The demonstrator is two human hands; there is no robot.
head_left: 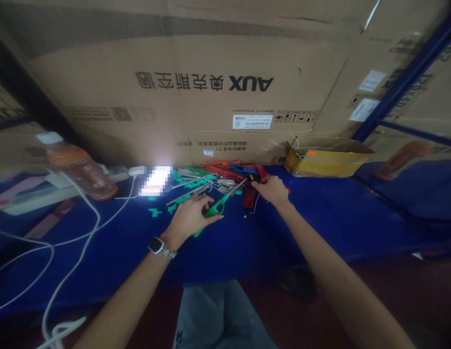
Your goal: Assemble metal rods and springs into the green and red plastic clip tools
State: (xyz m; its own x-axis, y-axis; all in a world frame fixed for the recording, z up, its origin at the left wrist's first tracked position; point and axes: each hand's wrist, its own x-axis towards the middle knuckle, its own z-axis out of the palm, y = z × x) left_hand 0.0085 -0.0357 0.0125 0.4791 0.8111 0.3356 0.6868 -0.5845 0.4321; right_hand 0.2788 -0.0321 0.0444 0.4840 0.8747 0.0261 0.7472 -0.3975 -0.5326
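My left hand (191, 215) is curled around a green long-nosed lighter (214, 210), whose thin metal tube points up and to the right. The tube's far end comes close to my right hand (272, 190). That hand's fingers are pinched together beside a small black and yellow piece (252, 178), among red plastic pieces; what they grip is partly hidden. Below them a dark red handle-shaped piece (249, 198) lies on the blue tabletop (240, 252). Beyond both hands is a pile of metal tubes (225, 184), green parts (191, 180) and red casings (220, 169).
A yellow open carton (325, 162) stands at the back right, against a large cardboard box (196, 48). To the left are a tilted drink bottle (82, 167), a bright blurred-out phone-like screen (155, 181) and loose white cables (80, 257). A blue metal frame (403, 82) rises at right.
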